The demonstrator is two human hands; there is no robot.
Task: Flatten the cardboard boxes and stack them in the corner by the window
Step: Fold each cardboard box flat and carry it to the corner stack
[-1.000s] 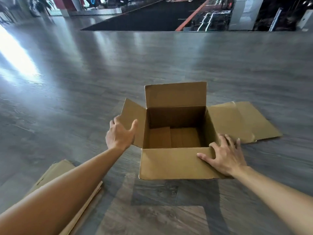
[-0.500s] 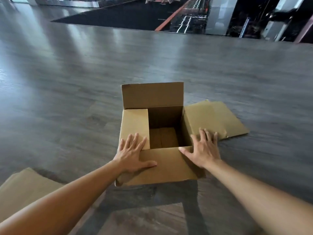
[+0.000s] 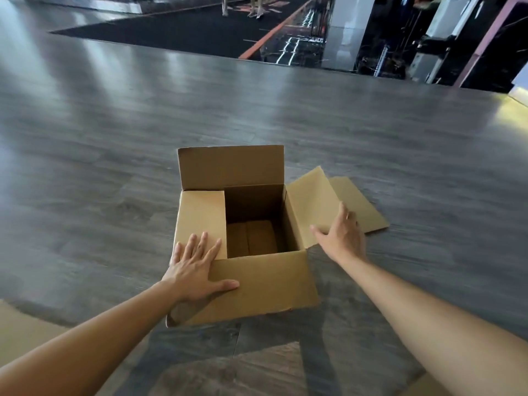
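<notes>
An open brown cardboard box stands upright on the grey floor in the middle of the view. Its far flap stands up, its left flap is folded down over the opening and its right flap leans outward. My left hand lies flat on the left flap and the near edge, fingers straight. My right hand is open beside the right flap, touching its outer side. A flattened cardboard piece lies on the floor behind the right flap.
More flat cardboard lies at the lower left edge. A dark mat and dark glossy fittings line the far side. Someone's legs stand at the top. Bare grey floor surrounds the box.
My left hand folded the left flap down over the opening and now presses on it. My right hand left the near right corner and moved out to the right flap.
</notes>
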